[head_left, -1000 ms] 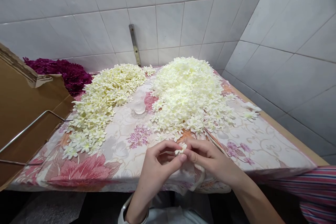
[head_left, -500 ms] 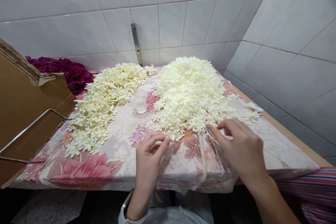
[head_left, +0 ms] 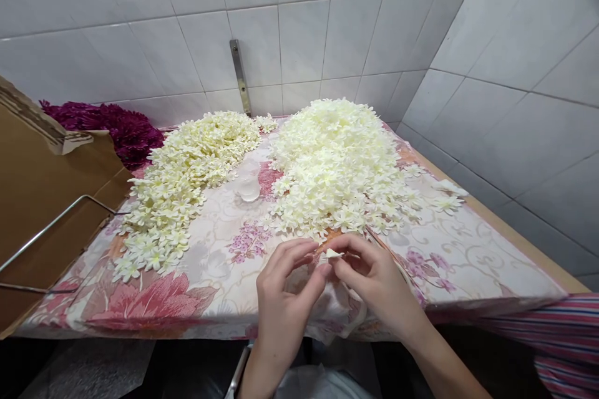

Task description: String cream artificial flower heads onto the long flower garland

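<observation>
Over the near edge of the table, my two hands meet around one small white flower (head_left: 333,254). My right hand (head_left: 381,280) pinches it between thumb and forefinger. From the other side, the curled thumb and fingers of my left hand (head_left: 290,293) close in on the same flower; its exact contact is partly hidden. Just beyond my fingers spreads a big heap of loose white flowers (head_left: 334,162). Thin strands or cords (head_left: 402,262) run beside my right hand, largely covered by it.
Left of the heap lies a longer pile of cream flowers (head_left: 187,168), with purple flowers (head_left: 112,131) behind. A cardboard box (head_left: 56,199) with a metal wire frame (head_left: 42,237) stands at left. A small clear cup-like object (head_left: 248,188) sits between the piles on the flowered tablecloth (head_left: 215,287).
My right hand has moved left and toward me, away from the heap's front edge, and now holds a flower. My left hand has shifted slightly right to meet it.
</observation>
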Available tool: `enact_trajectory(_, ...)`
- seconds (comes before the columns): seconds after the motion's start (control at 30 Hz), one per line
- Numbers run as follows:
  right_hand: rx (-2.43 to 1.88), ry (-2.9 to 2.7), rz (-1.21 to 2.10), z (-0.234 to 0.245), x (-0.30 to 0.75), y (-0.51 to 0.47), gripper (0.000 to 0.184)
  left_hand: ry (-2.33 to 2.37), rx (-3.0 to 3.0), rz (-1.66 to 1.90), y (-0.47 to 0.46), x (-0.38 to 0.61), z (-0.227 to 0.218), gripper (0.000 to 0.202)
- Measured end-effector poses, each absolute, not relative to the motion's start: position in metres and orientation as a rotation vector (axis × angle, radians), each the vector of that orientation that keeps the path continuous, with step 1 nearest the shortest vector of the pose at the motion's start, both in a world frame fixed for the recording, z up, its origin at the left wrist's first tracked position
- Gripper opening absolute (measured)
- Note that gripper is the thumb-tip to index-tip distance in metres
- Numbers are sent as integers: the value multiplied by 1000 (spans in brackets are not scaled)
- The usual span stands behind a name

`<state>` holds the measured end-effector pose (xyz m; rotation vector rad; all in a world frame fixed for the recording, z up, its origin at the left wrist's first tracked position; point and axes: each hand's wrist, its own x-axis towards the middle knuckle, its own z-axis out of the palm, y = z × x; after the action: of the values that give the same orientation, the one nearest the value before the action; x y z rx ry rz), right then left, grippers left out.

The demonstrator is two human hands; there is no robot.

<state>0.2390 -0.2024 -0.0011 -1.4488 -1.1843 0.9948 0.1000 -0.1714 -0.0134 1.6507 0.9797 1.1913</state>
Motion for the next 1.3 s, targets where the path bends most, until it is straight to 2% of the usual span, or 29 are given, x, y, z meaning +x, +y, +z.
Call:
enact_trajectory(0.1, -1451, -1239, 958, -2, 236, -204, 6, 993, 1560, 1152, -173, 104, -11, 12)
enact_trajectory(0.6, -1305, -1315, 1008, -4, 238, -204, 42, 799, 987, 898, -161, 108, -3, 9)
enact_trajectory(0.83, -1262, -1257, 1010, -4, 244, -202, 49, 755, 918, 852, -159, 109, -7, 13)
enact_trajectory(1.1, -1263, -1061, 1228, -6, 257, -203, 35, 1036, 966, 1168, -152, 104, -7, 21)
enact_trajectory(1.2, -1275, -1071, 1252, -3, 258, -205, 25, 1248, 1304, 1309, -145, 97, -8, 15)
enact_trajectory(1.3, -1328, -1106, 1221, 0, 256, -206, 26, 1386, 1730, 1409, -143, 92, -4, 13)
